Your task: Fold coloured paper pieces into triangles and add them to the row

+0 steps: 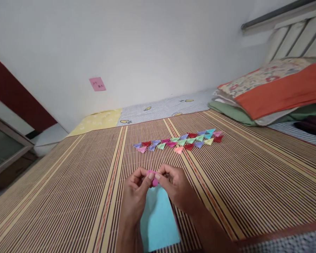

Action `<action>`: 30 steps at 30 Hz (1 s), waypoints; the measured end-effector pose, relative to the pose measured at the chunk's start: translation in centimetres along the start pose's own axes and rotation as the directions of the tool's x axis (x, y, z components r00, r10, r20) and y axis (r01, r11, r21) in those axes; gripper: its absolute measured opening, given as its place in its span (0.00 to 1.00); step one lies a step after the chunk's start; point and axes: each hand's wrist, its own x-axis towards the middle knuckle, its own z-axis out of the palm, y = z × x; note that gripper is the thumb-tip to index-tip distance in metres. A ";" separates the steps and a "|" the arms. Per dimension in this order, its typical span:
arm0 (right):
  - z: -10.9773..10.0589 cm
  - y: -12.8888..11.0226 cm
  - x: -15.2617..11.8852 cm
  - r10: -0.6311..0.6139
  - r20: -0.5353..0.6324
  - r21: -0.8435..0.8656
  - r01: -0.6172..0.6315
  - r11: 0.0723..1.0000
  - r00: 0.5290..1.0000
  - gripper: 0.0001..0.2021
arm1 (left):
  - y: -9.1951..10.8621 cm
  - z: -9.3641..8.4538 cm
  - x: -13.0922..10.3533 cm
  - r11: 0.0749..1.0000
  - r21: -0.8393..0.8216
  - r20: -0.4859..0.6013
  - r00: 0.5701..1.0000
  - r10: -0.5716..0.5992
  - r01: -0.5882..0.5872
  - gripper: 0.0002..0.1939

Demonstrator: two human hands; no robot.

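Note:
Between the fingertips of both hands is a small piece of bright pink paper (155,182); its exact folds are too small to make out. My left hand (138,186) pinches its left side, thumb on top. My right hand (173,181) pinches the right side, thumb and forefinger closed. Below the hands lies a light blue sheet or pad of paper (160,219), partly covered by the left wrist. Beyond the hands, small folded paper triangles (181,142) in red, pink, green, purple, blue and yellow lie in slanting rows.
A striped bamboo mat (68,189) covers the bed. Folded bedding (274,95) is piled at the far right beside a white radiator (302,35). A pink note (97,84) sticks to the white wall (158,49). A checked and yellow cloth (100,121) shows along the mat's far edge.

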 end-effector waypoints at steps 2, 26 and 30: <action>0.2 0.3 0.1 0.046 -0.028 0.111 -0.043 0.993 0.999 0.12 | -0.4 0.2 0.1 1.000 -0.024 -0.019 1.000 0.018 -0.019 0.12; -1.7 -0.7 0.0 -0.079 -0.052 0.021 0.080 0.997 0.996 0.04 | 0.4 1.0 0.0 0.993 -0.099 0.082 0.995 -0.062 0.070 0.08; -2.4 -1.5 -0.2 -0.120 -0.044 -0.092 0.115 0.989 0.992 0.02 | 1.0 0.6 -0.4 0.999 0.036 0.072 0.997 0.025 -0.028 0.07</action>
